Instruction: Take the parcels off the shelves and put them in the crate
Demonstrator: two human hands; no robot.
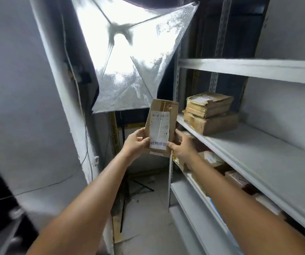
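While two boxes (210, 112) sit stacked at the shelf (258, 150) end, the left grip (135, 144) and right grip (183, 147) clasp the lower sides of an upright parcel (161, 124).

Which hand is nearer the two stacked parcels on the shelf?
Right. The right hand grips the held parcel on the side facing the stack, below it; the left hand grips the opposite side.

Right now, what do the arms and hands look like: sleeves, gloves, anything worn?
Left hand and right hand are bare: no gloves, rings or watch visible. Left forearm and right forearm are bare too; no sleeve in frame.
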